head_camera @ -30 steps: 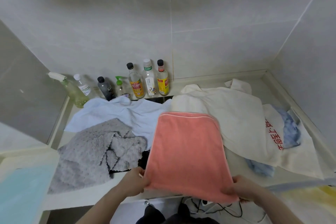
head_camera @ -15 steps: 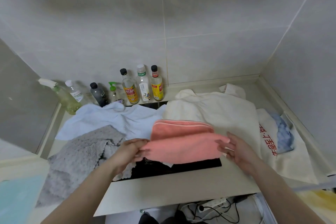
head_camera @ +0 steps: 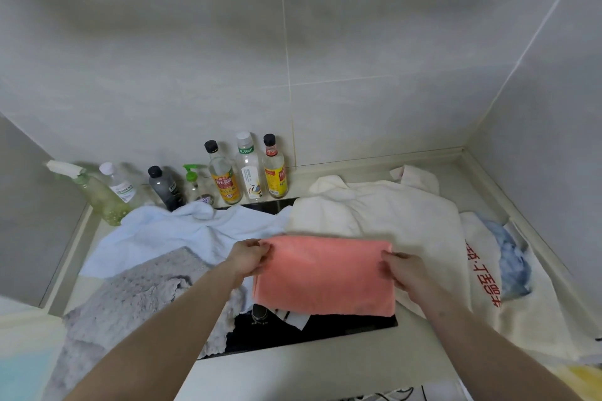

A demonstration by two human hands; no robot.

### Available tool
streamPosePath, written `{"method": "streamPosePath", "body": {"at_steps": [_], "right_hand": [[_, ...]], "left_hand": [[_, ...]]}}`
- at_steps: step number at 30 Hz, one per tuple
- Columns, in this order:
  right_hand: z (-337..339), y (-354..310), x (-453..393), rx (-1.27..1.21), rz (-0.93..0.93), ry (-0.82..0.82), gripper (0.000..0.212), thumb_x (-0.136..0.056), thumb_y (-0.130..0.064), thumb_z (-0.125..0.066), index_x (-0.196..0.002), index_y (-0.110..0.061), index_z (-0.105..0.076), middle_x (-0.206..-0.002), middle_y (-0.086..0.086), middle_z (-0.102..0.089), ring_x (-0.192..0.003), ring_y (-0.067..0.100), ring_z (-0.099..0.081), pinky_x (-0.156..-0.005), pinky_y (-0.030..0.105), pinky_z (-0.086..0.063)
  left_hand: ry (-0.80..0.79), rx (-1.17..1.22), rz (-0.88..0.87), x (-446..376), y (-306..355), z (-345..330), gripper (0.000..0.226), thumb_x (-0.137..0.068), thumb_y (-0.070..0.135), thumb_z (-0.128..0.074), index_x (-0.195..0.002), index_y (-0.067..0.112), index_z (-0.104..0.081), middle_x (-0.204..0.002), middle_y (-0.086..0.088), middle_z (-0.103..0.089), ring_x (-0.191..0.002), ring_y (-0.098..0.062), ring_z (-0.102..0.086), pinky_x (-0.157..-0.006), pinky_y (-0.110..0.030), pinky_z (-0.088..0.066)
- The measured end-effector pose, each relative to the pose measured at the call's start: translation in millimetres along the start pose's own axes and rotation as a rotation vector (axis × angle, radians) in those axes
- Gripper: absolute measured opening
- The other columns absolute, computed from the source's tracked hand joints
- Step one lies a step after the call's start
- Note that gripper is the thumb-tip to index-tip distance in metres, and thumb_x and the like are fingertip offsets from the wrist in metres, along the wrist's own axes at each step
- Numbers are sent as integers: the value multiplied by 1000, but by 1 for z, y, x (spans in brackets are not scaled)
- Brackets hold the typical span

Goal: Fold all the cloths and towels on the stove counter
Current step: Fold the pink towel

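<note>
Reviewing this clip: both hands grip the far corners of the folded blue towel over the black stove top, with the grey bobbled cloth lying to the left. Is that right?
Not quite. In the head view the folded towel held by the left hand and right hand is salmon pink, not blue. It does lie over the black stove top, with the grey bobbled cloth to the left.
</note>
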State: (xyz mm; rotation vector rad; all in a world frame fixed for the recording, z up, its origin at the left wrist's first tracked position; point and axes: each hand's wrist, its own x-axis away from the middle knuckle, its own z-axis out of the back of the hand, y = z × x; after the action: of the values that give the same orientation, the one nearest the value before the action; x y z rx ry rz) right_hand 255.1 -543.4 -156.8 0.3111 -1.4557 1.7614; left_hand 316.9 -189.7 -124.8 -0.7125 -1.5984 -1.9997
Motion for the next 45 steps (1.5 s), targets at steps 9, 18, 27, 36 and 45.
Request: {"method": "streamPosePath", "body": {"at_steps": [9, 18, 27, 36, 45], "right_hand": [[-13, 12, -13, 239, 63, 20, 46, -86, -26, -72, -128, -10, -67, -120, 14, -71, -108, 31, -66, -96, 40, -53], [-13, 6, -9, 197, 67, -44, 54, -88, -29, -76, -133, -4, -63, -128, 16, -67, -109, 30, -64, -97, 41, -52], [3, 5, -8, -16, 18, -92, 57, -86, -32, -78, -133, -5, -62, -111, 7, -70, -100, 27, -67, -92, 43, -54], [27, -43, 15, 36, 141, -148, 34, -91, -32, -69, -121, -17, -67, -101, 3, -74, -95, 25, -69, -83, 39, -56], [-36, -68, 51, 32, 170, -366, 18, -90, -18, -66, -106, -11, -71, -86, 7, -77, -75, 23, -74, -62, 30, -57]], "left_hand": [[140, -364, -84, -31, -15, -2, 94, -83, 43, -74, -157, 15, -24, -137, -3, -57, -117, -27, -62, -97, -40, -54], [35, -346, 130, -24, -23, -12, 78, -90, 40, -67, -153, 10, -34, -141, -13, -52, -122, -29, -55, -102, -42, -49], [39, -199, 6, -8, -22, -19, 46, -85, 37, -75, -125, 15, -66, -116, -1, -69, -105, -20, -63, -91, -35, -49], [-69, -295, 11, 5, -36, -37, 48, -95, 32, -59, -138, 15, -52, -120, 0, -62, -111, -21, -62, -98, -41, -54], [-66, -376, 5, 11, -35, -39, 50, -95, 29, -51, -144, 20, -48, -130, -1, -61, -117, -22, -59, -104, -44, -50]]}}
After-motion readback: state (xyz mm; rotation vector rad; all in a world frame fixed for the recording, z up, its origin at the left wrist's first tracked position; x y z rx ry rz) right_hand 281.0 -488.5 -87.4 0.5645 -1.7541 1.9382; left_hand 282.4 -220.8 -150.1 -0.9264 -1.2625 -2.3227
